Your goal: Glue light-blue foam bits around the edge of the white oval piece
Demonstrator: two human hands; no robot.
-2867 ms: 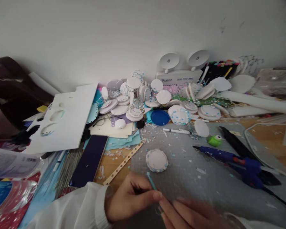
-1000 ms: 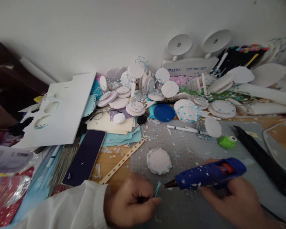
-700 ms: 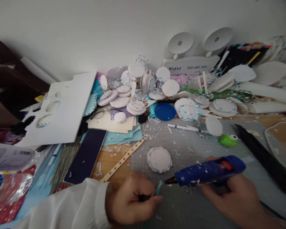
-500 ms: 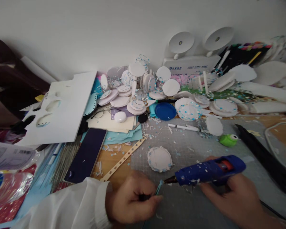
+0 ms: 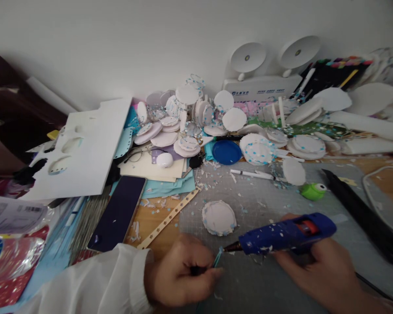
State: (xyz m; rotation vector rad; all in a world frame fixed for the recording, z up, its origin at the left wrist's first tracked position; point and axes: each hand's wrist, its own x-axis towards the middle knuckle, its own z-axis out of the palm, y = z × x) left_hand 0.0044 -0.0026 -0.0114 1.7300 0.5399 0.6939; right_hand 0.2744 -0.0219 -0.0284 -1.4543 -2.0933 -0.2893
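Note:
Between thumb and forefinger, my left hand (image 5: 183, 274) pinches a thin light-blue strip (image 5: 218, 257), its tip poking out to the right. My right hand (image 5: 327, 270) is wrapped around a blue hot glue gun (image 5: 284, 234) speckled with white bits. The gun's dark nozzle points left and meets, or nearly meets, the strip's tip; I cannot tell if they touch. Just above lies a white round disc (image 5: 218, 217) with a ragged, pale-blue-flecked rim, flat on the grey cutting mat (image 5: 249, 288).
Behind stand many white discs (image 5: 235, 119) with blue-dotted wire, plus a blue round lid (image 5: 227, 152). A white pen (image 5: 257, 175), green toy (image 5: 312, 191) and black utility knife (image 5: 363, 218) lie on the mat. Left are a phone (image 5: 118, 213), patterned wooden strip (image 5: 168, 219) and white board (image 5: 94, 144).
Almost nothing differs. The whole view has shifted very slightly, and both hands keep the same hold, with the nozzle still at the strip's tip.

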